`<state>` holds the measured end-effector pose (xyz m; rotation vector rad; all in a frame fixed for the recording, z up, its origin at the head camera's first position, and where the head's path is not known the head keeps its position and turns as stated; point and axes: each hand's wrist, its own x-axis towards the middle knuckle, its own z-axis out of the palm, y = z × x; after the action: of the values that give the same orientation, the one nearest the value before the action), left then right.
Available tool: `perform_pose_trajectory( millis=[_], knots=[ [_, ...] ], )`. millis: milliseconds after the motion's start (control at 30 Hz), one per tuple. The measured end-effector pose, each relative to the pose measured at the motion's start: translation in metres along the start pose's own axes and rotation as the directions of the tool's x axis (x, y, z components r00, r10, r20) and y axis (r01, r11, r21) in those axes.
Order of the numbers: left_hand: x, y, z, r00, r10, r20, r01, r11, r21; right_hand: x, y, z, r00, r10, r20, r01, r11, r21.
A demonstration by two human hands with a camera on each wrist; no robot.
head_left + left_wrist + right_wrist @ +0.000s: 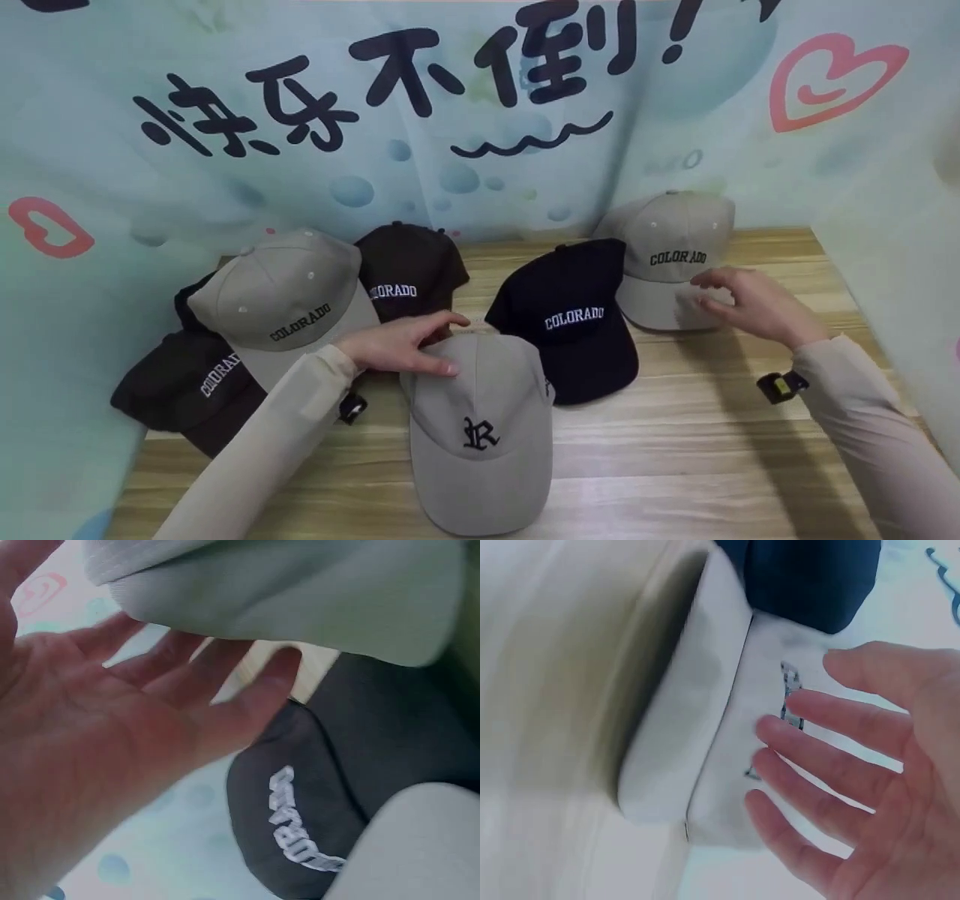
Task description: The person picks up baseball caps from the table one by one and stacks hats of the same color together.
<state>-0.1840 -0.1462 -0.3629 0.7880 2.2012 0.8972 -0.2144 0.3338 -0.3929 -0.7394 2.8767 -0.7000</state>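
Observation:
A grey cap with a dark letter emblem [484, 480] lies at the front middle, brim toward the camera. My left hand [401, 345] is at its crown, thumb over the upper left side and fingers extended past the top. In the left wrist view, the relaxed fingers of my left hand [157, 690] reach behind a pale cap edge [300, 600]; firm contact cannot be made out. My right hand [757, 304] hovers by the front of a grey COLORADO cap [679, 225] at the back right. The right wrist view shows my right hand [855, 757] with fingers spread before that cap [697, 705], gripping nothing.
A navy COLORADO cap [570, 285] stands between the two grey ones. At the left, another grey cap [285, 277] leans over dark caps [169, 382], with a dark brown cap [409, 259] beside it. A printed cloth [300, 187] hangs behind the wooden table [637, 480].

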Motion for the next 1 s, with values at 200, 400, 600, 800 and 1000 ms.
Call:
perform_pose_trajectory(
  millis=[200, 400, 600, 800, 1000],
  knots=[
    [-0.028, -0.015, 0.014, 0.987, -0.071, -0.143, 0.073, 0.997, 0.011, 0.019, 0.019, -0.015, 0.997, 0.035, -0.073, -0.041, 0.996, -0.083],
    [-0.054, -0.022, 0.032, 0.961, -0.116, -0.25, 0.124, 0.992, 0.014, 0.043, 0.031, -0.023, 0.991, 0.109, -0.082, -0.116, 0.99, -0.08],
    [-0.072, -0.03, 0.055, 0.926, -0.234, -0.297, 0.247, 0.969, 0.005, 0.071, 0.036, -0.034, 0.991, 0.134, 0.012, -0.131, 0.981, -0.142],
    [-0.083, -0.039, 0.081, 0.898, -0.275, -0.343, 0.301, 0.953, 0.024, 0.095, 0.033, -0.033, 0.983, 0.14, 0.119, -0.118, 0.978, -0.173],
    [-0.073, -0.04, 0.111, 0.879, -0.183, -0.441, 0.275, 0.949, 0.152, 0.089, 0.039, -0.029, 0.97, 0.203, 0.133, -0.174, 0.964, -0.202]
  ],
)
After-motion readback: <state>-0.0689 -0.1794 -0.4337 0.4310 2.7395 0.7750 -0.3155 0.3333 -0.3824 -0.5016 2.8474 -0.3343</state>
